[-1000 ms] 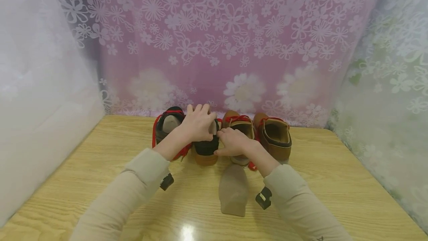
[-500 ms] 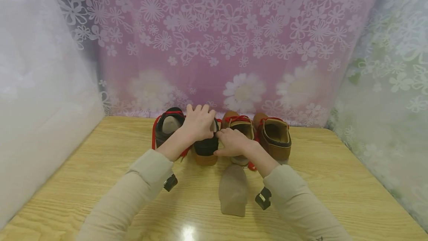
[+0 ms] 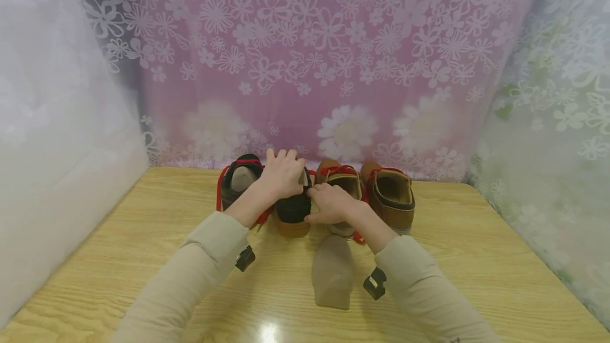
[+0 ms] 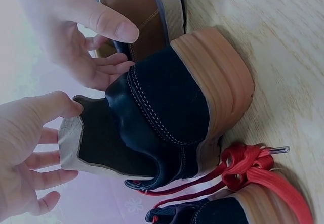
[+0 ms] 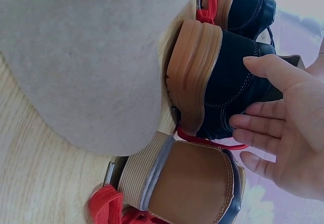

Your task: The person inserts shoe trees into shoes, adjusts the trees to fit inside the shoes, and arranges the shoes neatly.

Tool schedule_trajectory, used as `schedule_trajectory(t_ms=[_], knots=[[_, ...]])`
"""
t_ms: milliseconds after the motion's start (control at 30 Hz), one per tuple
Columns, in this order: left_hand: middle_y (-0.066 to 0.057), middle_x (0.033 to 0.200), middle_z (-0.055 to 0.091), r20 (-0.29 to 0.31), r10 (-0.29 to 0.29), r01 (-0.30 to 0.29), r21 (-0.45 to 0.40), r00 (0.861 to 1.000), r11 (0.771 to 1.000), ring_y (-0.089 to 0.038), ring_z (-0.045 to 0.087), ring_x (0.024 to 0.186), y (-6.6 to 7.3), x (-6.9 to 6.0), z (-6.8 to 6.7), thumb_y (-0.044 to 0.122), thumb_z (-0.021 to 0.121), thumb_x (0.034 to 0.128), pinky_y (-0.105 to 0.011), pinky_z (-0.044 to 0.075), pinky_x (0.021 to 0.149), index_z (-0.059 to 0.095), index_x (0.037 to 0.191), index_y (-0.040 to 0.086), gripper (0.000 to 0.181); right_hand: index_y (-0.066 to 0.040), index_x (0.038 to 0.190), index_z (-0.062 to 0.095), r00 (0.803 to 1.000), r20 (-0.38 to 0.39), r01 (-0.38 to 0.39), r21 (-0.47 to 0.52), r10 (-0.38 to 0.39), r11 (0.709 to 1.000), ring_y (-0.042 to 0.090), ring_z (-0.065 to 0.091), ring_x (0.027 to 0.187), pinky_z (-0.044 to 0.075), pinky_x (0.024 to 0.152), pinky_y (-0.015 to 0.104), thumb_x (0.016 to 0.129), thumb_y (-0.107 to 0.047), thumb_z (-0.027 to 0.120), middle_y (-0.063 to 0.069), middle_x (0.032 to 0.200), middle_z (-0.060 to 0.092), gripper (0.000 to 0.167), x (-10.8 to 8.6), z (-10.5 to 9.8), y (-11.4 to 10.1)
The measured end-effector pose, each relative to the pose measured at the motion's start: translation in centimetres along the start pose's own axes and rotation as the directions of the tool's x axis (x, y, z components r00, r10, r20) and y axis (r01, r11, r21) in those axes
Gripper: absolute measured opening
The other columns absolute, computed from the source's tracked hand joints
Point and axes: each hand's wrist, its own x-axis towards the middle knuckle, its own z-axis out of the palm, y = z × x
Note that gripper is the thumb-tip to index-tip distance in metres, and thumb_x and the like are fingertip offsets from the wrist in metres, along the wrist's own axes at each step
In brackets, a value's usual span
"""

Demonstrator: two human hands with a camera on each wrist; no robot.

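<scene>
Four shoes [image 3: 294,209] are counted along the row: two in black, two in brown! Insoles [image 3: 332,274] next, and three are seen: one flat on the single wooden table [image 3: 476,258], one in each of the black pair. Hands [image 3: 333,204] are tallied at two, sleeves [image 3: 424,279] at two as well, and two small black devices [image 3: 375,283] are spotted, one near each sleeve. Red laces [image 5: 107,206] are sighted too, though their number cannot be made out.
</scene>
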Motion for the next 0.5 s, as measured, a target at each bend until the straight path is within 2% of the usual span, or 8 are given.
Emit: schedule_trajectory(t_ms=[500], knots=[[-0.01,0.114,0.053,0.013,0.006,-0.007,0.008,1.0,1.0,-0.029,0.049,0.1,-0.09,0.42,0.42,0.036,0.068,0.0819,-0.049,0.03,0.086,0.061,0.117,0.013,0.043,-0.003,0.133,0.048,1.0,0.001,-0.015,-0.015,0.015,1.0,0.029,0.042,0.123,0.037,0.096,0.045,0.085,-0.045,0.061,0.013,0.134,0.047,0.064,-0.03,0.0,-0.12]])
